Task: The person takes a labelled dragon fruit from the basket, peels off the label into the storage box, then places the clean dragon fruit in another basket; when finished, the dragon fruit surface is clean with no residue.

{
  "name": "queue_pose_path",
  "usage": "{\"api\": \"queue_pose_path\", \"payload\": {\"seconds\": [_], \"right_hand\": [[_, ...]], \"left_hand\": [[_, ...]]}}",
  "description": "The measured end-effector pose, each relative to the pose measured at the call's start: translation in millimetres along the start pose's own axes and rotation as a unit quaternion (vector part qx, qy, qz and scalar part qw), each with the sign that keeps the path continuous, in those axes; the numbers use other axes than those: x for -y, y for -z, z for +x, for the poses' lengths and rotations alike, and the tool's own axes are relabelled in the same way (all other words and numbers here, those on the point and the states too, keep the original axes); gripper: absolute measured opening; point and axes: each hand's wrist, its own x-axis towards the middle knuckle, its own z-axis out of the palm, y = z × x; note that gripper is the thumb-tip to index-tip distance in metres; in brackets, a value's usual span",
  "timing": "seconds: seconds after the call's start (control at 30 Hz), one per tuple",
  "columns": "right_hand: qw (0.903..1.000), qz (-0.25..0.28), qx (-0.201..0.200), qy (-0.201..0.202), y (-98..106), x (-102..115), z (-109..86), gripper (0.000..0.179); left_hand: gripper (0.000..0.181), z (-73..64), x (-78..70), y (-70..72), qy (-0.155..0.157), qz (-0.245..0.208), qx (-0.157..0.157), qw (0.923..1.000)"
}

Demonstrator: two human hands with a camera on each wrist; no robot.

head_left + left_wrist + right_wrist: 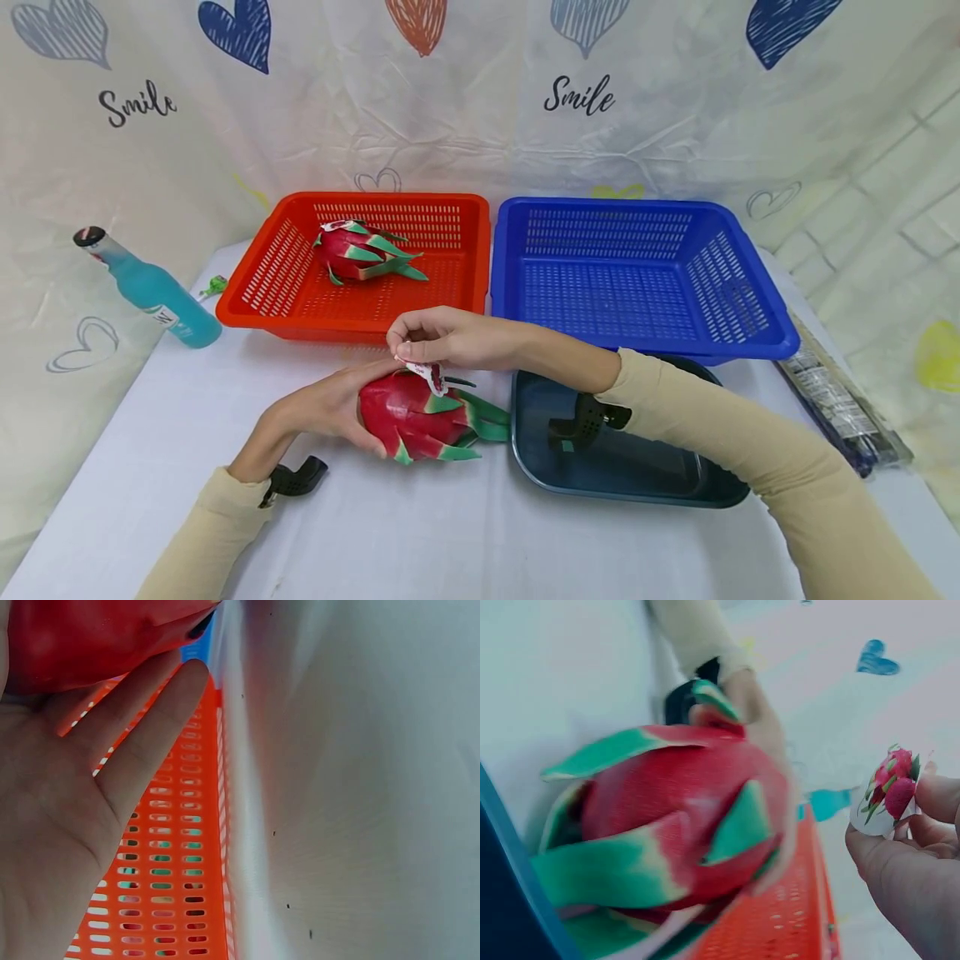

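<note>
A red dragon fruit (408, 412) with green-tipped scales is over the white tabletop. My left hand (333, 408) holds it from the left side, thumb on the near side and fingers behind. Just above the fruit, my right hand (461, 337) pinches a small white sticker (431, 377) between thumb and fingertips. In the right wrist view the sticker (891, 791) shows a printed dragon fruit picture, and the fruit (682, 802) appears apart from it. Only part of the fruit (97, 637) shows in the left wrist view. Another dragon fruit (360, 254), bearing a similar sticker, lies in the red basket (352, 308).
Right of the red basket stands a blue basket (600, 292). A dark basin (637, 475) sits in front of it, under my right forearm. At the left are a turquoise bottle (165, 296) and a small green-wrapped item (216, 286). Plastic-wrapped packages (843, 396) lie at the right edge.
</note>
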Motion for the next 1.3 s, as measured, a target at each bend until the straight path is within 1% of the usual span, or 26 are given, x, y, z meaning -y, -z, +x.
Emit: {"api": "queue_pose_path", "payload": {"seconds": [0.1, 0.2, 0.47, 0.57, 0.7, 0.8, 0.93, 1.07, 1.17, 1.3], "right_hand": [[0.9996, -0.023, 0.002, 0.015, 0.4, 7.2, -6.4, 0.012], [0.9986, -0.049, 0.009, 0.018, 0.6, 9.9, -14.1, 0.009], [0.995, -0.099, 0.007, 0.015, 6.1, 6.0, -36.6, 0.009], [0.9916, -0.129, -0.005, 0.012, 9.3, 2.6, -47.9, 0.009], [0.9862, -0.163, -0.028, -0.013, 14.6, -3.7, -66.8, 0.006], [0.9839, -0.171, -0.035, -0.038, 18.6, -9.6, -81.6, 0.005], [0.9824, -0.171, -0.04, -0.064, 24.0, -17.9, -97.0, 0.006], [0.9827, -0.162, -0.037, -0.081, 29.2, -27.9, -108.5, 0.009], [0.98, -0.178, -0.032, -0.084, 31.4, -36.7, -115.0, 0.011], [0.9713, -0.217, -0.024, -0.093, 31.1, -46.8, -119.8, 0.014]], "left_hand": [[0.101, 0.3, -1.2, -0.2, 0.003, -0.003, 0.001, 1.0], [0.1, 0.5, -1.5, -0.3, 0.0, -0.009, 0.003, 1.0], [0.096, 3.8, -1.2, -0.5, -0.005, -0.02, 0.01, 0.9997], [0.094, 3.9, -1.4, -0.6, -0.009, -0.011, 0.009, 0.9999], [0.092, 2.6, -1.8, -0.3, 0.002, -0.01, 0.004, 0.9999], [0.092, 2.1, -1.7, -0.2, 0.01, -0.017, 0.005, 0.9998], [0.093, 0.7, -2.8, 0.9, 0.009, -0.005, 0.004, 0.9999], [0.093, 0.1, -3.7, 1.4, 0.001, 0.003, 0.003, 1.0], [0.093, 0.4, -3.9, 1.1, -0.002, 0.001, 0.004, 1.0], [0.093, 1.0, -2.7, 0.3, 0.002, -0.004, 0.004, 1.0]]}}
